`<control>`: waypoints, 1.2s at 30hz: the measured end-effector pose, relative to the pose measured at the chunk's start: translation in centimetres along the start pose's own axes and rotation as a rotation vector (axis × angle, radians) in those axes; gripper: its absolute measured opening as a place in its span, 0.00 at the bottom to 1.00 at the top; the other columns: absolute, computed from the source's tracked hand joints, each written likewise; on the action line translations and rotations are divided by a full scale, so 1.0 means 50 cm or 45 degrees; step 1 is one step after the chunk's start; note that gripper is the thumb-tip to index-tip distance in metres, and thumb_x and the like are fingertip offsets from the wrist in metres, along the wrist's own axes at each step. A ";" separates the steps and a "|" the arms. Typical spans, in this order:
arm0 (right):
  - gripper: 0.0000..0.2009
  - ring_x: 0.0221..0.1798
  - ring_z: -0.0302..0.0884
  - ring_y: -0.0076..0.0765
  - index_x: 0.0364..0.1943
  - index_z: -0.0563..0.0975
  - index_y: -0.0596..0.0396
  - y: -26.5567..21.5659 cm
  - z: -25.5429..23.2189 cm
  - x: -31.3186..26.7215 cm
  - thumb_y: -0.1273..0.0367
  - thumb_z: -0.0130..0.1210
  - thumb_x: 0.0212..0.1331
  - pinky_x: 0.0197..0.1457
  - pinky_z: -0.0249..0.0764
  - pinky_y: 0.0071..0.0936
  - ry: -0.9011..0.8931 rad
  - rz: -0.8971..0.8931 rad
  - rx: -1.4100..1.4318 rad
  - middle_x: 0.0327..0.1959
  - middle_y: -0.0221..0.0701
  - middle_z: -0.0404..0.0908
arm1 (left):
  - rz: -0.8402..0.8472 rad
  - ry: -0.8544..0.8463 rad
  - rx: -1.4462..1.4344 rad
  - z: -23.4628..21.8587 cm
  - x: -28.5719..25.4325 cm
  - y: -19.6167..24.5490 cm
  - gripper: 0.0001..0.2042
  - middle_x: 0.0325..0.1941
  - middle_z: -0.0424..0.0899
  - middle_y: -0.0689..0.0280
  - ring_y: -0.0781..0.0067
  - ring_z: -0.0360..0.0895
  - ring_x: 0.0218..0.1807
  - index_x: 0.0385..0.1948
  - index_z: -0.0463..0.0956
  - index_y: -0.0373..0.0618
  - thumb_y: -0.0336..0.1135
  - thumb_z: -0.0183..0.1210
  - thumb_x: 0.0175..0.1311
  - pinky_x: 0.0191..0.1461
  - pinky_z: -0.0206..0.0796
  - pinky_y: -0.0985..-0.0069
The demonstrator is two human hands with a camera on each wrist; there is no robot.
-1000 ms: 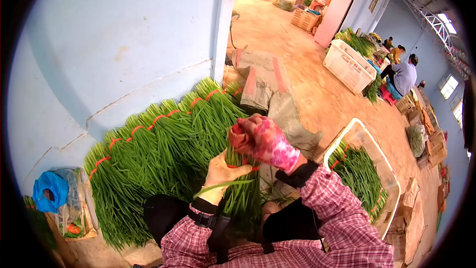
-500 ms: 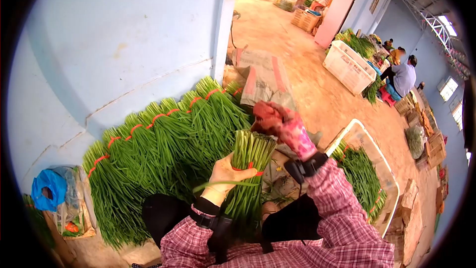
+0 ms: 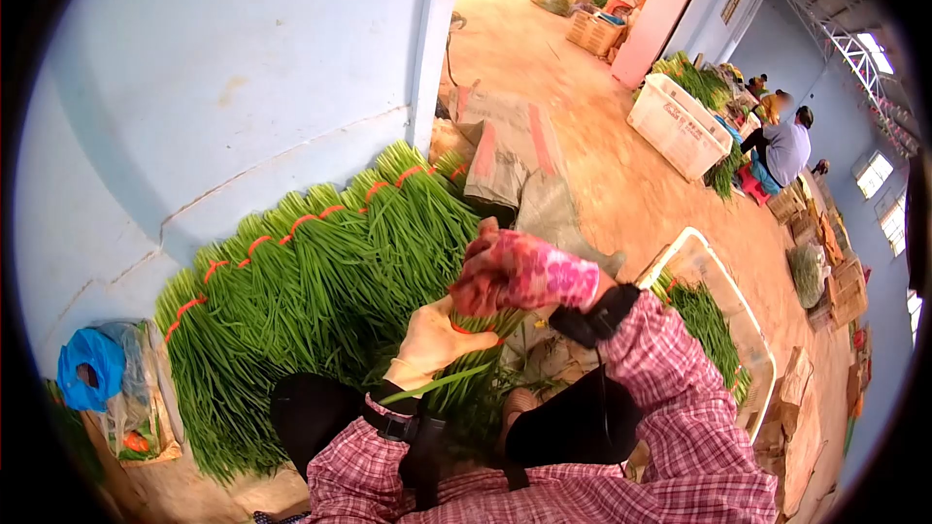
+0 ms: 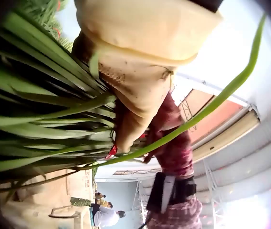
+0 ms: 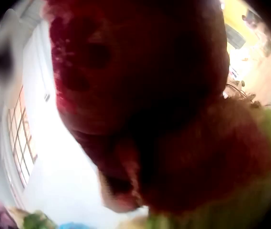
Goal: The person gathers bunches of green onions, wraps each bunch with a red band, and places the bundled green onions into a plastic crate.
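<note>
My left hand, in a pale glove, grips a bunch of garlic chives by its upper part, thumb across the front. A red band shows round the bunch beside the thumb. Over the bunch's cut ends is my right hand, in a pink flowered glove, with its fingers curled round a fuzzy red cloth. The right hand hides most of those ends in the head view. One loose leaf sticks out across the left wrist.
Banded chive bunches stand in a row along the blue wall. On the right is a white-rimmed basket holding more bunches. Sacks lie ahead, a blue plastic bag at far left. People sit beyond a white crate.
My right hand with the red cloth lifted away right from the bunch's ends, baring them, then came back left and down over them. My left hand keeps its grip.
</note>
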State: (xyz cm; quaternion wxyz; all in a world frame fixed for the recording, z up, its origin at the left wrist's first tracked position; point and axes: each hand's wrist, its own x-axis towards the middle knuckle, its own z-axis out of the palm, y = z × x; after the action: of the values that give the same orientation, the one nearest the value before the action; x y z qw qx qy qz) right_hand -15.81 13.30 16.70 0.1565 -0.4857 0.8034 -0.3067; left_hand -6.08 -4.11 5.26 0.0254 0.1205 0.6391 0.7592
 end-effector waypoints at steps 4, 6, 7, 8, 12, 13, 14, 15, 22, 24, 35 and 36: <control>0.16 0.33 0.81 0.28 0.48 0.79 0.61 -0.002 -0.089 -0.008 0.68 0.54 0.58 0.38 0.78 0.24 0.088 0.473 0.584 0.32 0.30 0.81 | -0.096 -0.108 0.185 -0.009 -0.009 0.033 0.33 0.50 0.86 0.68 0.84 0.78 0.48 0.59 0.75 0.39 0.28 0.75 0.44 0.58 0.69 0.82; 0.18 0.36 0.80 0.28 0.50 0.78 0.62 0.025 -0.085 -0.009 0.68 0.54 0.57 0.42 0.77 0.24 0.162 0.198 0.290 0.35 0.31 0.82 | -0.084 -0.105 0.173 -0.002 -0.017 0.062 0.32 0.48 0.87 0.67 0.85 0.79 0.46 0.57 0.76 0.39 0.30 0.76 0.44 0.57 0.70 0.81; 0.19 0.37 0.80 0.29 0.52 0.77 0.62 0.022 -0.069 0.009 0.69 0.55 0.56 0.45 0.77 0.25 0.042 0.049 0.296 0.38 0.33 0.83 | -0.052 -0.129 0.390 -0.009 -0.012 0.060 0.32 0.48 0.87 0.67 0.85 0.79 0.46 0.56 0.77 0.39 0.30 0.77 0.44 0.57 0.70 0.81; 0.20 0.39 0.81 0.30 0.53 0.77 0.62 0.016 -0.052 0.021 0.70 0.55 0.55 0.47 0.77 0.25 -0.075 -0.096 0.303 0.40 0.34 0.84 | -0.022 -0.158 0.605 -0.018 -0.009 0.053 0.31 0.48 0.87 0.67 0.85 0.79 0.46 0.55 0.77 0.39 0.30 0.77 0.43 0.57 0.70 0.81; 0.23 0.35 0.81 0.23 0.56 0.78 0.59 0.003 -0.061 -0.012 0.76 0.53 0.51 0.37 0.78 0.22 -0.185 0.332 0.487 0.36 0.34 0.85 | -0.036 -0.187 0.230 -0.032 -0.012 0.026 0.30 0.49 0.85 0.67 0.82 0.78 0.49 0.53 0.76 0.32 0.26 0.76 0.44 0.59 0.70 0.79; 0.23 0.33 0.81 0.22 0.56 0.78 0.58 -0.019 -0.087 -0.024 0.76 0.53 0.52 0.34 0.78 0.22 -0.186 0.574 0.599 0.35 0.33 0.85 | -0.052 -0.186 0.126 -0.029 -0.017 0.049 0.30 0.50 0.85 0.66 0.81 0.78 0.49 0.54 0.76 0.31 0.25 0.76 0.44 0.59 0.70 0.78; 0.23 0.29 0.80 0.22 0.58 0.78 0.57 0.001 -0.096 -0.037 0.74 0.55 0.53 0.29 0.78 0.23 -0.072 0.619 0.492 0.34 0.30 0.86 | -0.100 -0.195 -0.003 -0.030 -0.018 0.051 0.31 0.50 0.85 0.66 0.81 0.78 0.50 0.55 0.75 0.31 0.24 0.76 0.44 0.60 0.70 0.78; 0.24 0.33 0.80 0.23 0.60 0.75 0.58 0.006 -0.097 -0.049 0.72 0.56 0.55 0.33 0.78 0.24 -0.058 0.474 0.670 0.38 0.32 0.85 | -0.151 -0.205 -0.130 -0.033 -0.020 0.053 0.31 0.51 0.84 0.66 0.81 0.78 0.50 0.55 0.75 0.31 0.23 0.75 0.44 0.60 0.70 0.78; 0.30 0.39 0.79 0.24 0.64 0.72 0.55 0.045 -0.054 -0.111 0.65 0.64 0.54 0.44 0.78 0.23 0.113 0.380 0.735 0.45 0.29 0.83 | -0.178 -0.267 -0.135 -0.057 -0.021 0.057 0.29 0.51 0.84 0.65 0.79 0.78 0.50 0.54 0.76 0.31 0.19 0.73 0.44 0.60 0.70 0.75; 0.34 0.40 0.78 0.23 0.65 0.71 0.54 0.076 -0.081 -0.115 0.64 0.67 0.51 0.45 0.79 0.22 0.261 0.345 0.329 0.46 0.28 0.82 | -0.123 -0.264 -0.103 -0.065 -0.021 0.052 0.28 0.51 0.84 0.65 0.77 0.79 0.50 0.52 0.77 0.31 0.18 0.73 0.43 0.61 0.70 0.73; 0.25 0.28 0.73 0.16 0.63 0.71 0.62 0.002 -0.035 -0.093 0.66 0.56 0.63 0.24 0.67 0.14 0.433 0.104 1.203 0.38 0.29 0.83 | -0.111 -0.263 -0.342 -0.045 -0.012 0.046 0.28 0.53 0.84 0.62 0.70 0.79 0.53 0.52 0.78 0.32 0.18 0.73 0.43 0.62 0.69 0.68; 0.28 0.30 0.74 0.17 0.65 0.69 0.62 0.007 -0.039 -0.086 0.63 0.57 0.62 0.26 0.67 0.15 0.410 0.026 1.227 0.42 0.30 0.83 | -0.089 -0.269 -0.334 -0.044 -0.010 0.043 0.28 0.54 0.83 0.62 0.71 0.79 0.53 0.53 0.77 0.32 0.18 0.73 0.43 0.62 0.69 0.69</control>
State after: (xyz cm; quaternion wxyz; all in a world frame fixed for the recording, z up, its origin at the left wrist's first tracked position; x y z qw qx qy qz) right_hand -15.06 17.82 17.76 0.2399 -0.2967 0.5894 -0.7121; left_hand -5.79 -6.70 6.92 0.1346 0.1730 0.5321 0.8179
